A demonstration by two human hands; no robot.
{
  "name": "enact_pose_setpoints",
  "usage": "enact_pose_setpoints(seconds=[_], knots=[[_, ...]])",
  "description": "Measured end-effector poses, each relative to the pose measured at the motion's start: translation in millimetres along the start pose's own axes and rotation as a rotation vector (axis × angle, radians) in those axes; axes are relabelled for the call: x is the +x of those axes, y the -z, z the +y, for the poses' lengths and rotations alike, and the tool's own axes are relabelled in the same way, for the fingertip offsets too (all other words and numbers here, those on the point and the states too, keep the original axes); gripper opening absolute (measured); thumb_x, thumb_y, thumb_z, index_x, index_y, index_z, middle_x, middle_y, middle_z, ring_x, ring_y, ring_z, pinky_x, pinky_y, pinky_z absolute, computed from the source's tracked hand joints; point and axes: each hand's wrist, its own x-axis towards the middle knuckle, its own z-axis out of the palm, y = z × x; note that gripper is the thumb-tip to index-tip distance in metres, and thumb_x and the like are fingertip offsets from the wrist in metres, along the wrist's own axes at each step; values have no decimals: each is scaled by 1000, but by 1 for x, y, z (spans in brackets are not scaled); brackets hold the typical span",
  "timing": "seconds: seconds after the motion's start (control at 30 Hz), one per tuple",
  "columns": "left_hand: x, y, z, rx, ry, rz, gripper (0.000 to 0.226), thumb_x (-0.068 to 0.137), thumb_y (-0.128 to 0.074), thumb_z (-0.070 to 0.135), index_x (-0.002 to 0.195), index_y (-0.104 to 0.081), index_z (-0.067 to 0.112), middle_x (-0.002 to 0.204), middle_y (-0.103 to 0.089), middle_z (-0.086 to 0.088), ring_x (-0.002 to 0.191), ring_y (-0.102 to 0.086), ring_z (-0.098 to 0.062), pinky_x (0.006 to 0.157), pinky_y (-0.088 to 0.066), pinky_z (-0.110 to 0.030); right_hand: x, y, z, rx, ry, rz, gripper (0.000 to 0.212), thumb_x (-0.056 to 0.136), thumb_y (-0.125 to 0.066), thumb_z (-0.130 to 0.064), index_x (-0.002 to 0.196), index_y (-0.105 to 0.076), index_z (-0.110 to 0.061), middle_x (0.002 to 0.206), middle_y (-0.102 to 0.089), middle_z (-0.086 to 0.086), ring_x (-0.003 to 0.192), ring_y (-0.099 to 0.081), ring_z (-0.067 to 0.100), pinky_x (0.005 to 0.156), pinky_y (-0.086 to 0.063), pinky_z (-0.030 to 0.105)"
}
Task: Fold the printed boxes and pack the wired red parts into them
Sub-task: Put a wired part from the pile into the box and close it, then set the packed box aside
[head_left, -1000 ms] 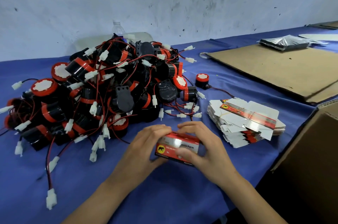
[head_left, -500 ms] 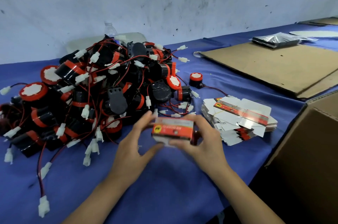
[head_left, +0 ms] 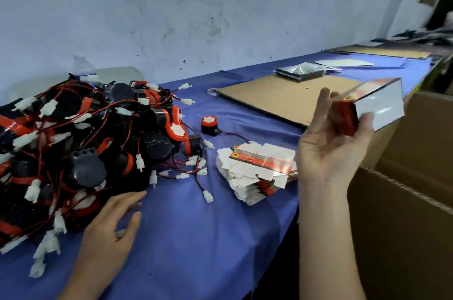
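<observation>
Cardboard everywhere on the right: a flat brown cardboard sheet (head_left: 282,98) lies on the wrinkled blue cloth (head_left: 196,250), and a big corrugated carton (head_left: 404,201) stands open at the table's edge, its fluted rim showing. A crinkled silver foil packet (head_left: 299,70) sits on the sheet's far end, and a clear plastic bottle (head_left: 82,67) peeks up behind the heap.

And what a heap: the wired red parts (head_left: 81,152) are round black drums with red bands, thin red and black wires and white plastic plugs, all tangled together on the left. One loose part (head_left: 209,123) sits apart, beside the heap. The flat printed boxes (head_left: 257,172) are stacked near the table's edge, white card with a glossy red strip on top.

Now the folded box (head_left: 377,106): a closed rectangular carton, red printed end, pale shiny side, blurred. The right hand (head_left: 328,150) has it up in the air, palm up, pinched between thumb and fingers, above the carton's near wall.

Half a second ago both hands held that box low in front of the heap. Now the left hand (head_left: 110,223) has let go and lies with fingers straight and spread over the cloth, fingertips at the heap's edge.
</observation>
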Motion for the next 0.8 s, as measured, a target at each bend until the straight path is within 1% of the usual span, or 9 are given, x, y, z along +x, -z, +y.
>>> enact_pose_setpoints(seconds=[0.13,0.2,0.3,0.37,0.43,0.53,0.6,0.7,0.8], knots=[[1,-1,2,55,-32,10,39,86,-61,-8,105,-64,25,111,-63,1,99,-53,11,72,-41,2,1,5,-5,67,-97,-48,67,83,-66,-40,129,-41,1,125,-60,20,107,-66,32,73,-60,31],[1,0,2,50,-21,1,37,87,-61,-5,104,-65,28,112,-62,6,100,-53,10,71,-42,0,4,12,1,-86,-159,-71,59,84,-65,-35,126,-46,3,119,-64,19,106,-66,31,77,-59,31],[0,0,1,29,5,-18,37,90,-60,1,103,-64,36,114,-60,16,103,-53,10,69,-45,-5,8,26,16,-1150,-38,-166,24,90,-63,-27,111,-62,-16,104,-70,6,110,-64,25,92,-51,39],[0,1,1,41,7,-18,35,90,-60,3,104,-65,35,115,-57,24,104,-52,10,72,-44,-5,10,49,22,-2022,-90,-285,47,85,-67,-41,128,-54,-28,136,-53,3,138,-34,30,111,-31,51],[-1,2,1,51,-1,-9,38,89,-60,-1,104,-66,33,112,-59,22,103,-53,11,78,-42,-4,11,64,18,-2433,-397,-293,77,78,-69,-54,144,-33,-34,158,-18,3,146,2,38,115,-10,56],[-1,2,1,31,-1,-2,41,87,-61,-7,104,-67,30,111,-63,13,101,-57,8,87,-41,-6,11,71,1,-2501,-750,-472,93,75,-75,-46,148,-20,-40,161,-1,1,146,12,35,116,-4,51],[0,2,1,23,16,-15,39,88,-60,-7,104,-68,28,110,-63,12,100,-57,8,86,-40,-3,12,69,-6,-2528,-804,-539,90,81,-70,-27,150,-13,-39,161,2,0,147,9,32,118,-8,47],[0,1,3,13,24,-21,39,88,-60,-6,103,-68,30,110,-63,11,100,-57,8,85,-41,-3,12,68,-5,-2595,-617,-607,63,94,-45,-8,150,-26,-29,158,-20,2,144,-19,30,114,-25,38],[0,1,7,1,24,-9,42,88,-60,-7,100,-67,32,105,-64,12,98,-57,8,83,-41,-3,13,64,-5,-2507,-374,-560,42,95,-43,-2,130,-58,-20,129,-58,10,110,-56,27,85,-45,29]])
